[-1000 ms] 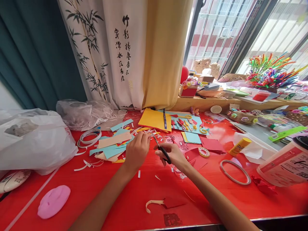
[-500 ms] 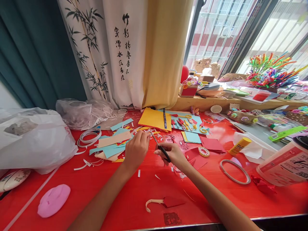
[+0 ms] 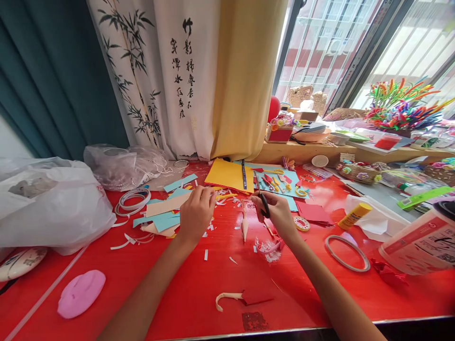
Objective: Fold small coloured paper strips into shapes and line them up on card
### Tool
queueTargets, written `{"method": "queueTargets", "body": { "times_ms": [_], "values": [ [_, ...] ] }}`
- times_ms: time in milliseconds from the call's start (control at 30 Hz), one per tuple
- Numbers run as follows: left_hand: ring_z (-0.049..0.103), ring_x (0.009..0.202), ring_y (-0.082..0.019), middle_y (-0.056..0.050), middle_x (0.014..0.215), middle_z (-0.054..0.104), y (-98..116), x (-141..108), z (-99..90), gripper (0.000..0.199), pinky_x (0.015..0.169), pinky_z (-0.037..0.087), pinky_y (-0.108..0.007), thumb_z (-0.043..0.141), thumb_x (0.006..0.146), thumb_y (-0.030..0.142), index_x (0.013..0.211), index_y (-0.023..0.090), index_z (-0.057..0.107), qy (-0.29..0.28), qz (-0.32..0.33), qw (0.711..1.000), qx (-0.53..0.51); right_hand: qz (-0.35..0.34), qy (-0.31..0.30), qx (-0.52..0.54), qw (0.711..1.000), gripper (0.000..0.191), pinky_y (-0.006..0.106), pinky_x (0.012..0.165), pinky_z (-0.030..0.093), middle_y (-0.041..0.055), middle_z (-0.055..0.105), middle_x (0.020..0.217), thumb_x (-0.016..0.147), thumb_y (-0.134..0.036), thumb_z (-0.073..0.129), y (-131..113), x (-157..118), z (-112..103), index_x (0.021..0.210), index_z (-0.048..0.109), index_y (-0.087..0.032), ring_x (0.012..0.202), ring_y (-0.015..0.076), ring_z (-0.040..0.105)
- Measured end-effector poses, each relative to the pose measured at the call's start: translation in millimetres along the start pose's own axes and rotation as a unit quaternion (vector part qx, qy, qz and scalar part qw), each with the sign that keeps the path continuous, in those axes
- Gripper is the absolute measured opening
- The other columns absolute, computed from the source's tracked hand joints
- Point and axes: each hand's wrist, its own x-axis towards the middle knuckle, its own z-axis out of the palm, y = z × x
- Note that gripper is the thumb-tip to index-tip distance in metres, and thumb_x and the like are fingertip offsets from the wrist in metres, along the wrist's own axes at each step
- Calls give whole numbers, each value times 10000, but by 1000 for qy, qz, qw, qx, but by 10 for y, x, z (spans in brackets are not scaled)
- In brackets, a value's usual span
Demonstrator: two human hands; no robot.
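Note:
My right hand [image 3: 280, 213] grips black-handled scissors [image 3: 264, 204], their blades pointing up and away from me. Over the left side of the scraps, my left hand [image 3: 196, 214] is closed with its fingertips pinched; whatever they hold is too small or hidden to name. Between the hands lies a cream folded paper piece [image 3: 245, 227] with a pointed end. White and yellow paper snippets [image 3: 222, 196] are scattered just beyond. Nearer to me rests a red folded paper piece with a curled cream handle [image 3: 227, 296], like a tiny umbrella.
Blue and beige paper strips [image 3: 167, 206] lie left, beside tape rolls [image 3: 131, 203] and a white plastic bag [image 3: 53, 203]. Yellow sheets [image 3: 227, 175] and a blue sheet with small paper umbrellas are at the back. A glue stick [image 3: 354, 216] and a large cup [image 3: 423, 241] stand right.
My right hand has moved right with the scissors, away from my left hand, which has shifted slightly left. The cream paper piece between them is now uncovered.

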Motion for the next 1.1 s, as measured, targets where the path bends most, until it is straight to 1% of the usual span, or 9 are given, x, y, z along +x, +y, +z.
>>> {"method": "queueTargets", "body": {
  "times_ms": [133,300,367,433,567,767,933,1033,1100],
  "values": [
    [543,871,-147,-27,902,584,100,45,-64,109,767,417,-257,443,836,251,885,194,523,-99,-52,960,-259,-40,0,-162,986,490,256,530,403,14,570,684,684,-509,592,42,15,26,1039,559,-174,608,155,533],
    [525,971,-159,-42,1048,556,177,52,-144,252,831,420,-278,546,766,286,1002,206,509,-319,-89,801,-499,-119,14,-335,935,571,328,728,434,104,529,1058,693,-449,589,69,10,65,1184,441,-198,935,244,533],
    [526,981,-165,-50,1068,550,163,42,-113,333,838,419,-284,594,732,308,1031,203,493,-363,-119,742,-551,-149,29,-383,911,559,344,748,428,109,524,1033,713,-434,566,80,14,61,1195,426,-187,937,253,521],
    [543,938,-165,-51,1008,571,131,29,-49,295,820,418,-288,587,736,349,968,182,512,-378,-156,713,-570,-177,39,-425,887,572,356,763,418,112,528,997,719,-419,562,90,12,67,1210,415,-165,926,260,510],
    [556,761,-127,-3,783,578,62,2,75,256,710,404,-254,577,740,385,833,164,488,-350,-207,706,-581,-195,25,-447,873,583,363,779,400,114,542,970,713,-380,576,93,-11,107,1222,421,-141,892,261,503],
    [550,708,-99,39,720,548,46,7,53,307,699,386,-229,627,710,344,896,189,438,-350,-218,673,-614,-173,-36,-337,925,551,352,808,398,97,561,1048,715,-366,594,61,-30,111,1210,435,-185,954,241,508],
    [586,782,-149,-6,804,593,63,15,40,543,747,416,-279,623,713,369,1160,220,353,-348,-213,680,-609,-106,-153,-169,968,326,265,648,424,20,587,798,752,-307,563,47,-72,177,1054,499,-202,728,155,533],
    [583,880,-177,-61,967,594,69,10,33,584,803,425,-309,629,703,389,1193,214,363,-363,-207,677,-606,-101,-164,-134,972,270,243,599,415,8,574,788,771,-243,510,73,-97,234,1036,474,-205,673,133,518],
    [570,930,-185,-81,1086,558,68,21,2,602,824,426,-313,651,680,390,1196,221,389,-370,-204,691,-586,-124,-138,-186,965,272,254,617,412,16,584,819,751,-164,477,103,-99,245,1021,480,-207,692,140,521]
  ]
}}
